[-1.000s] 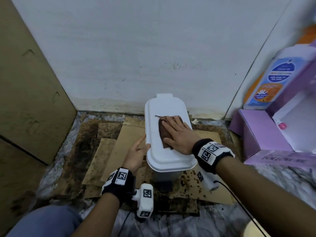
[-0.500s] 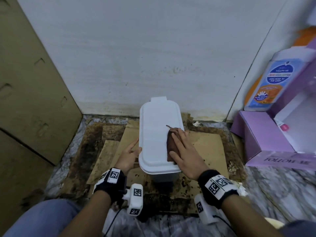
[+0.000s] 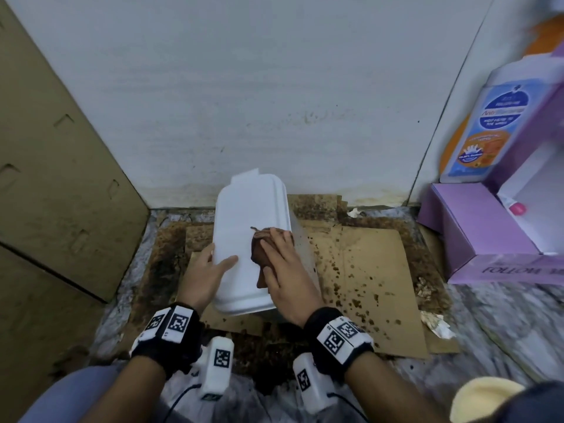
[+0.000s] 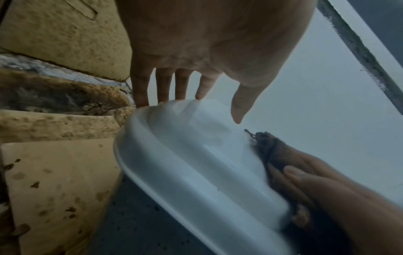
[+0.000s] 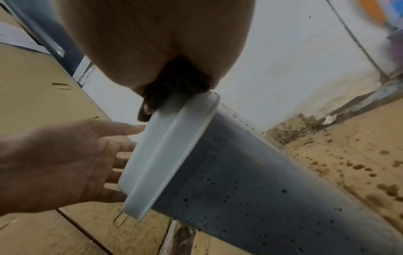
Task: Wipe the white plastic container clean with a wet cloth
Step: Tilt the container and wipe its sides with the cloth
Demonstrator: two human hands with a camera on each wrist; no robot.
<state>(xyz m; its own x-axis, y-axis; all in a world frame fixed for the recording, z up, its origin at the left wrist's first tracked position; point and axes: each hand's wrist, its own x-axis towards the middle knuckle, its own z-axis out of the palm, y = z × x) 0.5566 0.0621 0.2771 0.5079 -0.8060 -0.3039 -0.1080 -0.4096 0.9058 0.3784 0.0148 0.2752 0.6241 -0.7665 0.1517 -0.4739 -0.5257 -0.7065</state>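
The white plastic container (image 3: 244, 221) stands on stained cardboard and leans to the left, its speckled side wall (image 5: 240, 181) showing on the right. My left hand (image 3: 213, 267) steadies the lid's left edge; straight fingers (image 4: 163, 86) touch the rim and the thumb reaches over the top. My right hand (image 3: 283, 264) lies flat on a dark brown cloth (image 3: 259, 254) and presses it onto the right half of the lid (image 4: 196, 163). The cloth (image 5: 174, 86) bunches under my palm at the lid's rim.
Spotted, wet cardboard sheets (image 3: 366, 270) cover the floor. A large cardboard panel (image 3: 61, 178) leans at the left. The white wall (image 3: 274, 87) is right behind the container. A purple box (image 3: 476, 233) and a lotion bottle (image 3: 485, 126) stand at the right, crumpled paper (image 3: 436, 328) near them.
The container has tipped to the left. My left thumb has come over the lid's top. My right hand has slid the cloth from the lid's middle toward its right edge.
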